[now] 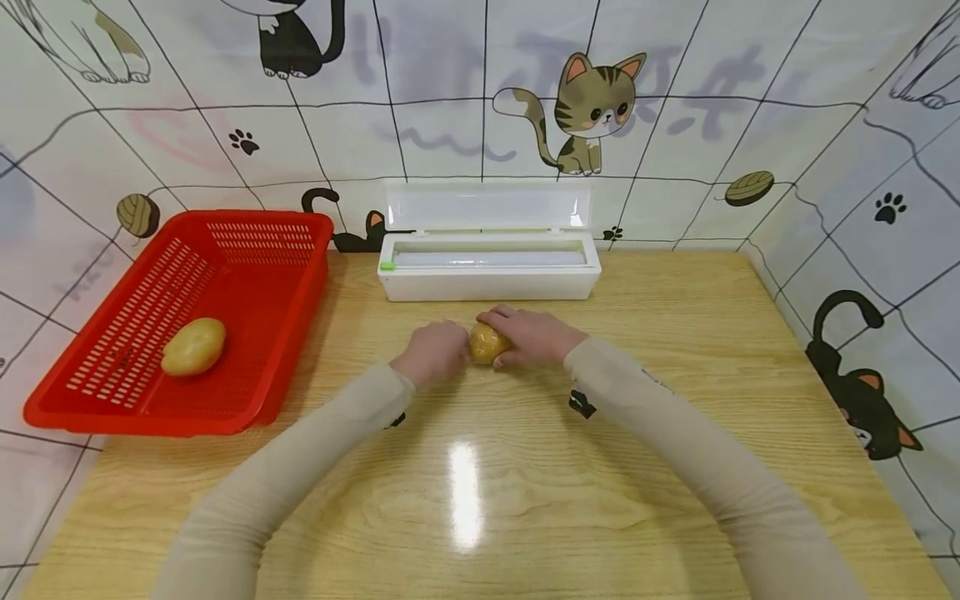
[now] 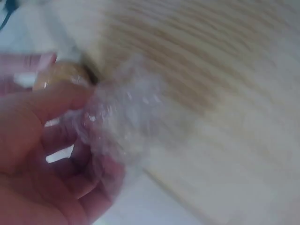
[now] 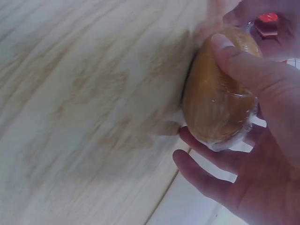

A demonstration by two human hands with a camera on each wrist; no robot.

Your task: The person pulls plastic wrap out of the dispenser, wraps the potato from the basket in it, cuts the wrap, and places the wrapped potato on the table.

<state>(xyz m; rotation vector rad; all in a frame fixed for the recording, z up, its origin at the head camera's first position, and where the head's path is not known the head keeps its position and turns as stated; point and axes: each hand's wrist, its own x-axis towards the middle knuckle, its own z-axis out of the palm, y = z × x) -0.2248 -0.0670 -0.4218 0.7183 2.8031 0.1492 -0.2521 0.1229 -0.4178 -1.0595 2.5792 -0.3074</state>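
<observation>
A potato [image 1: 487, 343] wrapped in clear plastic film lies on the table between both hands. My right hand [image 1: 534, 335] holds it, thumb on one side and fingers around the other, as the right wrist view shows on the wrapped potato [image 3: 218, 93]. On its left side, my left hand [image 1: 435, 352] pinches a gathered, crumpled bunch of cling film [image 2: 133, 108], with the fingers curled into it. The film reaches from the potato's end to that hand.
A white cling film box [image 1: 491, 285] with its lid raised stands behind the hands. At the left is a red plastic basket [image 1: 258, 400] holding one unwrapped potato [image 1: 193, 347]. Cat-patterned sheeting [image 1: 442, 142] backs the wooden table [image 1: 525, 483].
</observation>
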